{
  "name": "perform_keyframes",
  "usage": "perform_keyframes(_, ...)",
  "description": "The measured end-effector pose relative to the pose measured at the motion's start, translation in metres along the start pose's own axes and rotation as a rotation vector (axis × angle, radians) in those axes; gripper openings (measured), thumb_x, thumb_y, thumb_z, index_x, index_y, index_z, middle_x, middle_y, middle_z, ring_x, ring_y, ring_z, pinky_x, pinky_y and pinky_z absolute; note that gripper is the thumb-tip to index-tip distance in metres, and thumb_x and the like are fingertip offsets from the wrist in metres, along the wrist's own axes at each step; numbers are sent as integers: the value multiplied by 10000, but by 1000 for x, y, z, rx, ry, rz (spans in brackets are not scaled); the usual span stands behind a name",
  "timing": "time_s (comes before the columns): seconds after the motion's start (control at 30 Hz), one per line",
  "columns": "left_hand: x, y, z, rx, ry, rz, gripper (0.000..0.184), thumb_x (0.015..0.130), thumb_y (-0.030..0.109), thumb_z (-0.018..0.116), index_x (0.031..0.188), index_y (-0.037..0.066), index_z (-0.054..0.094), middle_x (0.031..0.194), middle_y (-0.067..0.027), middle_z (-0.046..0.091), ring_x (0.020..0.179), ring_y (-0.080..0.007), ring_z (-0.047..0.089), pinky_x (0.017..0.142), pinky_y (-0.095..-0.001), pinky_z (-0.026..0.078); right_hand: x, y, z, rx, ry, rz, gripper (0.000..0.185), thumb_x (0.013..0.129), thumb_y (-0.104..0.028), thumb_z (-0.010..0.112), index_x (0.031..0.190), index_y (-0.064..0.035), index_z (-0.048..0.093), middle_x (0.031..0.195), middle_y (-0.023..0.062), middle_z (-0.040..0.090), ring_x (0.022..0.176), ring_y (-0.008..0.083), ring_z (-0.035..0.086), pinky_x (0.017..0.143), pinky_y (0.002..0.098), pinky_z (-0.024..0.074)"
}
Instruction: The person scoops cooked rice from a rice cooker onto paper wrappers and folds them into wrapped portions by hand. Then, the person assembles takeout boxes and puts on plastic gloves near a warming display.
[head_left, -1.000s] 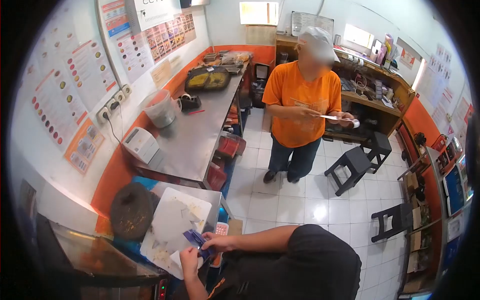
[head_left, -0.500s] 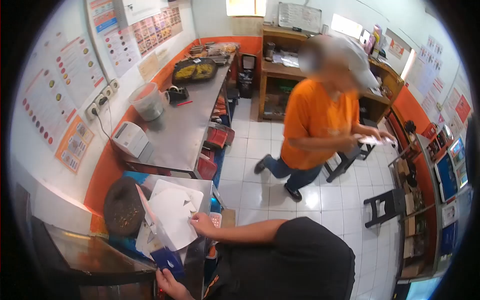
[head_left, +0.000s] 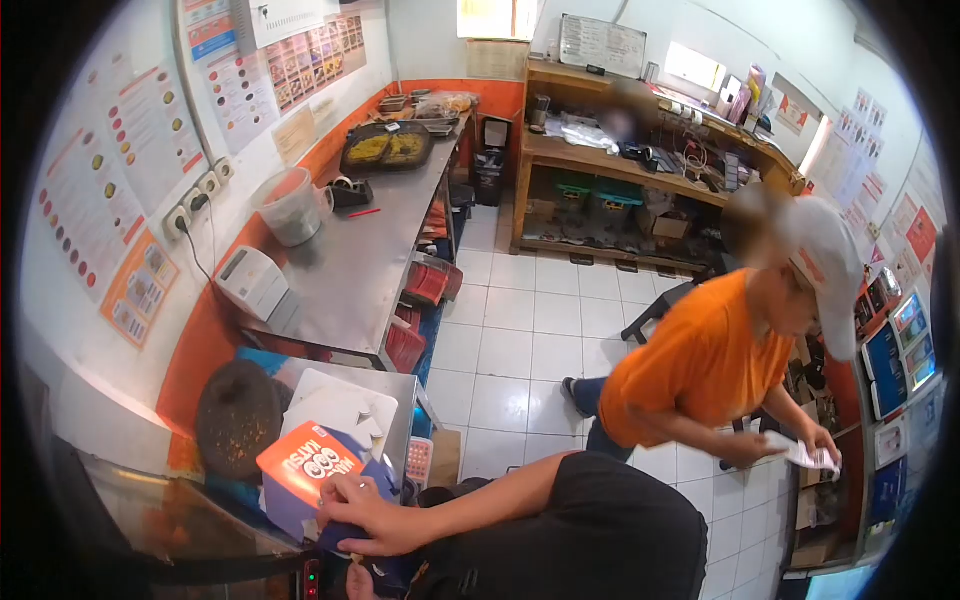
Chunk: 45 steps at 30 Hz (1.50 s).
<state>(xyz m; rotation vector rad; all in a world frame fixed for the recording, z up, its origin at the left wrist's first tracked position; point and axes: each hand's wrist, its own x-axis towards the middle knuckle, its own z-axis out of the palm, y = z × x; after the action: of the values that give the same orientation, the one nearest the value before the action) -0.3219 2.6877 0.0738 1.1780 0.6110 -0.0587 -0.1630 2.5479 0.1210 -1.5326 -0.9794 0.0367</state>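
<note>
An orange and purple cardboard food box (head_left: 312, 452), with "KATSU" printed on its orange face, stands at the lower left. My right hand (head_left: 368, 515) grips its near side, fingers bent over the box's edge. Just below, only a small part of my left hand (head_left: 360, 582) shows, close to the box's dark lower edge. A small yellowish bit lies between the two hands, too small to make out. Behind the box are white unfolded cardboard sheets (head_left: 335, 395) with notched edges, on a metal worktop (head_left: 393, 388).
A dark round stone mortar (head_left: 238, 420) with crumbs sits left of the box. Beyond stand a white label printer (head_left: 253, 280), a clear plastic bucket (head_left: 290, 205) and a tape dispenser (head_left: 350, 192) on a steel table (head_left: 340, 270). A co-worker in orange (head_left: 690, 360) holds white paper at right.
The white flat cardboard in my hands has become a raised box showing its orange face. My right hand has moved down and left onto it. The co-worker has walked right and nearer.
</note>
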Motion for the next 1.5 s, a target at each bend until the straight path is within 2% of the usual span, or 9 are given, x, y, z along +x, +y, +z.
perform_keyframes(0.27,3,12,44,62,151,302,404,1008,312,563,1268,5,526,1112,-87,577,1045,-202,540,953,-339,431,8,10,-41,158,-505,32,253,801,-193,711,1039,-139,642,1228,122,408,1226,297,378,968,496,282)
perform_keyframes(0.37,11,16,53,64,209,330,404,1005,304,567,1264,-3,529,1108,-102,582,1043,-218,546,948,-357,434,3,37,-38,129,31,21,455,860,-377,703,1229,-139,586,1378,128,407,1275,306,391,1030,483,289)
perform_keyframes(0.6,27,22,69,116,309,420,402,997,285,578,1255,-21,536,1099,-134,593,1037,-256,559,935,-400,441,4,73,-84,1237,-96,569,731,908,-313,700,1472,-114,279,1449,68,389,1313,210,421,1034,396,434)
perform_keyframes(0.9,53,41,95,402,632,644,400,986,260,592,1243,-44,544,1087,-177,608,1029,-305,576,919,-455,449,16,77,-136,869,105,525,634,825,-169,756,1369,-77,445,1337,60,438,1253,197,455,984,388,477)
perform_keyframes(1.1,40,120,156,1401,552,1602,396,972,197,597,1255,-78,556,1159,-269,622,1027,-411,598,900,-495,459,31,61,-172,132,-237,-39,639,673,75,696,1269,-123,578,1364,126,395,1253,315,425,1019,390,404)
perform_keyframes(1.2,61,89,131,1242,140,686,320,978,142,566,1180,-104,597,1108,-253,646,882,-416,621,785,-429,505,36,54,-170,103,-439,-124,660,673,117,649,1279,-134,575,1393,138,376,1271,339,402,1048,400,371)
perform_keyframes(1.4,69,85,136,-59,317,386,233,950,133,614,1094,-47,646,1086,-218,649,840,-376,630,755,-443,507,24,52,-143,294,-155,-359,389,831,-121,729,1186,-72,578,1238,115,522,1261,329,397,1054,457,315)
perform_keyframes(1.43,96,47,71,706,240,906,516,849,305,767,1228,1,592,1064,-220,661,848,-369,616,884,-485,485,18,51,-132,395,-215,-348,385,837,-163,746,1167,-61,574,1206,105,537,1253,324,400,1052,453,315)
perform_keyframes(1.5,78,71,116,159,207,623,404,925,305,631,1202,16,576,1078,-159,641,915,-299,613,896,-430,487,10,48,-115,482,-224,-332,431,823,-284,792,1094,-51,552,1133,91,553,1206,308,414,1032,448,321)
